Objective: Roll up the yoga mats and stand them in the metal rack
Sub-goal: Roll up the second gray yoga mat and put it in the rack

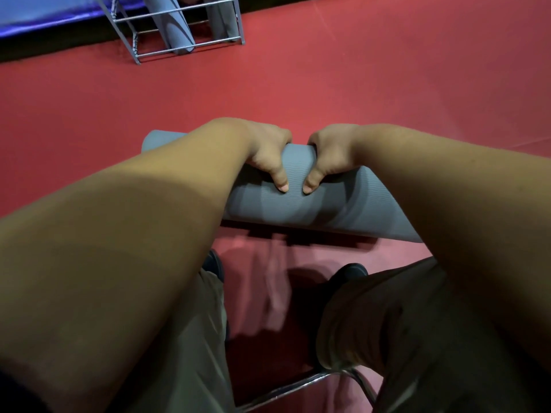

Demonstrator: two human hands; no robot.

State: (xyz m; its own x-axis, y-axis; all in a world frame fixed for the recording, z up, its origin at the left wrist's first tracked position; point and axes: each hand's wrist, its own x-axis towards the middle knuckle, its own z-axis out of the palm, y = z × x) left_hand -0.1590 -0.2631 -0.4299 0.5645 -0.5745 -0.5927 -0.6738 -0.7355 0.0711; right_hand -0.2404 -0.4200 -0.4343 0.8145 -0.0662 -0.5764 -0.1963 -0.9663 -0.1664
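Currently I'm seeing red floor (357,84) filling most of the view. Both forearms are reaching fwd from the bottom corners, w/ olive trousers (193,338) and dark shoes (348,272) showing below them. A rolled grey yoga mat (298,204) is lying crosswise in the middle, just ahead of the shoes, casting a shadow right under it; can't tell if it's touching the floor. The metal rack (208,45) is standing well apart at top left, by a blue pad (44,19), and it's holding two rolled mats: a lighter one (176,28) leaning and a darker one (222,22) beside it. A chrome tube (298,383) is curving across btm centre. The left grip (265,153) and right grip (331,153) are sitting close together on the roll's middle, both clasping it, fingers curling over the far side and thumbs (281,181) pressing on the near side.
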